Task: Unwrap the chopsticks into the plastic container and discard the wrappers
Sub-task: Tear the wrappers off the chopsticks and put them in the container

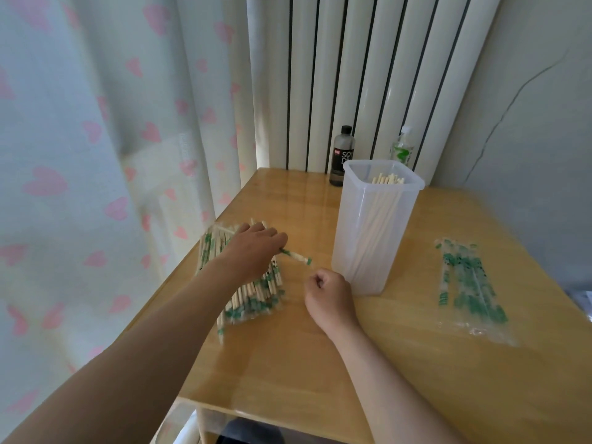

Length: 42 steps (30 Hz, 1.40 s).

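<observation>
Fingers point(276, 241) of the left hand point(253, 253) curl down over one wrapped pair of chopsticks point(298, 256), whose green-printed end sticks out to the right, just above the tabletop point(416, 363). That hand hangs over the pile of wrapped chopsticks point(256, 299) at the tabletop's left edge, too many and too blurred to count. The right hand point(330, 296) rests on the tabletop as a closed fist with nothing seen in it, just beside the foot of the one plastic container point(368, 238). This tall, translucent, lidless tub stands upright and holds a bundle of bare chopsticks point(387, 179), leaning to its right side. Right of it lie several empty wrappers point(471, 283), overlapping, their number unclear. Behind the tub stand two bottles: a dark bottle point(344, 155) and a clear bottle point(402, 152) with a green label.
</observation>
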Motion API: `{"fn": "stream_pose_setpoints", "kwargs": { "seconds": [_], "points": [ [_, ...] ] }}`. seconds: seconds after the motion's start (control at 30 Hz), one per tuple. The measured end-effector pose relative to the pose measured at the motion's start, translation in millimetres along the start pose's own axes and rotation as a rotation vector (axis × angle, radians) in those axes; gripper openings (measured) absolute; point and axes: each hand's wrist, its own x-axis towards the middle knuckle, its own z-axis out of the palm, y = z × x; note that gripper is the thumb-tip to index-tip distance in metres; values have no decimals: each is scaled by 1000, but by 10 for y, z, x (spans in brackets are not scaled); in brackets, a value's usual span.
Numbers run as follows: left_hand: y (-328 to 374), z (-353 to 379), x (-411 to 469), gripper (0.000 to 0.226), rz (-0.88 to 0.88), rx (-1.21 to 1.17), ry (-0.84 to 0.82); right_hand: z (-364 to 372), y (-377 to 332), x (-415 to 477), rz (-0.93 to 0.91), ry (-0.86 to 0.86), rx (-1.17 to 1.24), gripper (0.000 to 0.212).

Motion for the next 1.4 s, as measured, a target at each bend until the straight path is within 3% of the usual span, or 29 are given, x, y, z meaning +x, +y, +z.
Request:
{"fn": "stream_pose_setpoints", "kwargs": {
  "seconds": [0.1,0.23,0.37,0.5,0.63,1.07,1.2,1.4],
  "points": [
    [44,-242,69,8,-90,-172,118,14,23,14,27,1,27,30],
    [198,-604,138,3,-285,-741,282,2,10,1,70,-16,123,26],
    [355,-892,192,10,-448,-1162,450,-107,-98,-27,144,-59,345,24],
    [396,-974,197,11,-543,-1389,500,-278,-282,-72,159,-195,583,16],
    [474,-995,196,12,-587,-1467,528,-402,-426,-107,30,-255,457,11],
    [805,-1184,37,12,-503,-1646,301,-519,-627,-100,-12,-144,443,25],
    [823,-1274,23,9,-428,-1595,303,-789,-762,-201,-97,-39,283,22],
    [964,-1233,44,11,-236,-1428,129,-1330,-974,-109,-149,243,643,15]
  ]
}}
